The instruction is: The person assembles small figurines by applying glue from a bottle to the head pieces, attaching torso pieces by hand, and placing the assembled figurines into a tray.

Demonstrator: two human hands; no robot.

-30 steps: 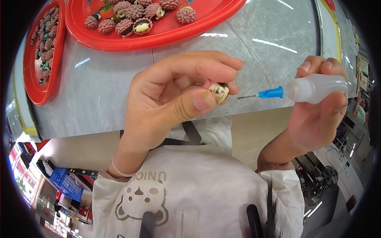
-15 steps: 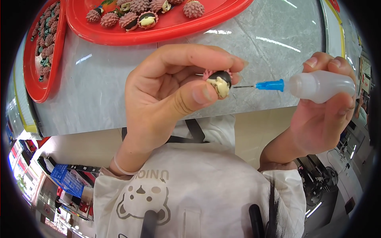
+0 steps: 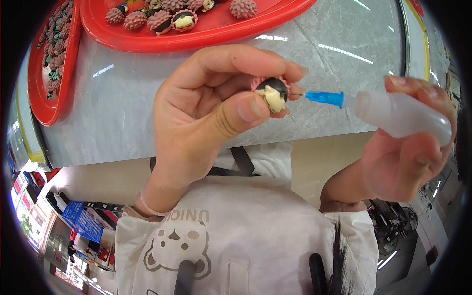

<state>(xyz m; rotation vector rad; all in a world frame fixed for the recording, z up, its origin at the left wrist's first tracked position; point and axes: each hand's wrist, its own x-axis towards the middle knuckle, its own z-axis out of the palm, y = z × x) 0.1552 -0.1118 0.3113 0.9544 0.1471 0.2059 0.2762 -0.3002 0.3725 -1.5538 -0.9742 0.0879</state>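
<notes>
My left hand (image 3: 196,110) pinches a small figurine (image 3: 273,96) between thumb and fingers. The figurine has a pink spiky back, a dark band and a cream-coloured front. In my right hand (image 3: 413,157) is a translucent squeeze bottle (image 3: 400,115), tilted with its tip to the left. A blue needle tip (image 3: 324,98) is fitted on the bottle, and its thin metal needle points at the figurine's right side. Whether the needle touches the figurine I cannot tell. Both hands are above the front part of the table.
A large red tray (image 3: 196,42) at the back holds several similar pink figurines (image 3: 184,20). Another red tray (image 3: 69,88) with more small pieces stands at the far left. The grey marble-look table (image 3: 123,118) ends in front of my apron (image 3: 265,221).
The bottle has tilted, its base dropping and its needle tip rising and moving left, closer to the figurine. My left hand keeps its grip, with the figurine slightly turned.
</notes>
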